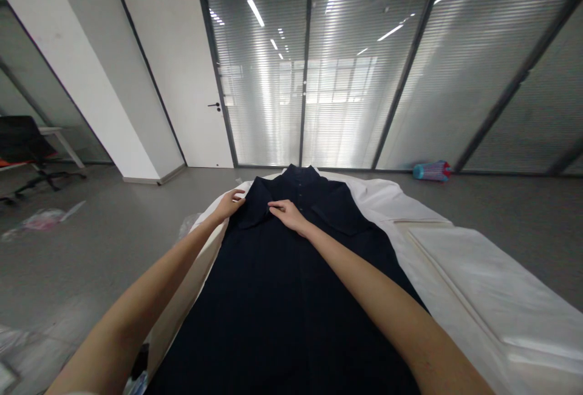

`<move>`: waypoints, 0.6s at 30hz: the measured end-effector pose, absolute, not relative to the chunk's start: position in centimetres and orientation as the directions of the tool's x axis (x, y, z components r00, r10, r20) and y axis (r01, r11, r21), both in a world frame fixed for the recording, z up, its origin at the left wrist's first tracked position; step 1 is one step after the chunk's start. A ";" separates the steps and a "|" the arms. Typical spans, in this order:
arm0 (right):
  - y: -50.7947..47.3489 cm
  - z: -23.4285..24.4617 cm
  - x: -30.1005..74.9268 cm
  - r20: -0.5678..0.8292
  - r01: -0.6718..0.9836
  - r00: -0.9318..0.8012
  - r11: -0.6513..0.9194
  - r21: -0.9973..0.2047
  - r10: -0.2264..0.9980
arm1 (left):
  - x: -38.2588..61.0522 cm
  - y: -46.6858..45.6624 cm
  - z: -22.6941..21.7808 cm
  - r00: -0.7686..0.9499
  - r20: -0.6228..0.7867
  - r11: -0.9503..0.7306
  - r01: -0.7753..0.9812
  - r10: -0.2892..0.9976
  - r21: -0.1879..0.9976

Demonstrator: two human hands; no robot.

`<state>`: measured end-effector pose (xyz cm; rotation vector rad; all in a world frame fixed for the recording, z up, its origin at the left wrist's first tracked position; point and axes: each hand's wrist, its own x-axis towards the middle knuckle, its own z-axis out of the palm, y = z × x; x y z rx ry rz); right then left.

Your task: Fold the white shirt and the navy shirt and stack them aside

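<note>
1. Right hand (290, 217) pinches the sleeve (255, 202) of a dark navy, collared fabric garment (268, 304).
2. Left hand (230, 205) curls loosely at that sleeve; cannot tell if gripping.
3. Garment lies along the white-draped worktop's (421, 276) left edge, collar (298, 171) toward far edge.

A long, dark navy, short-sleeved fabric garment (273, 310) with a buttoned front is laid flat on a white-cloth-covered desk (415, 264). One sleeve's hem is pinched by the right hand's grip (288, 215); that sleeve's outer edge is met by the left hand's grip (229, 203). A folded white cloth (492, 285) is placed rightward. Blinds-lined glass panels (346, 121) are seen beyond.
</note>
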<state>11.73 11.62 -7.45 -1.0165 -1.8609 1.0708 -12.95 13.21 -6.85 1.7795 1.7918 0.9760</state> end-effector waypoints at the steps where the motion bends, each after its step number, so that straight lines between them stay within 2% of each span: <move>1: 11.8 -7.4 11.6 0.202 0.143 -0.375 0.272 -0.952 0.905 | -12.9 13.3 -6.9 -0.068 0.172 -0.080 0.683 0.983 0.726; 3: 12.1 -7.4 11.3 0.138 0.027 -0.288 0.153 -0.988 0.947 | -12.9 13.6 -7.1 -0.038 0.171 -0.095 0.704 0.985 0.704; 7: 12.3 -8.2 11.3 0.066 0.131 -0.179 0.090 -0.987 0.982 | -12.6 14.2 -7.6 -0.012 0.179 -0.107 0.763 0.984 0.638; 13: 11.7 -9.0 11.7 0.130 0.308 -0.169 0.178 -0.935 0.977 | -11.1 17.3 -6.8 -0.030 0.209 -0.100 0.807 0.978 0.582; 18: 11.0 -9.4 11.3 0.207 0.407 -0.154 0.253 -0.878 0.966 | -9.2 21.7 -5.7 -0.126 0.123 0.031 0.810 0.984 0.585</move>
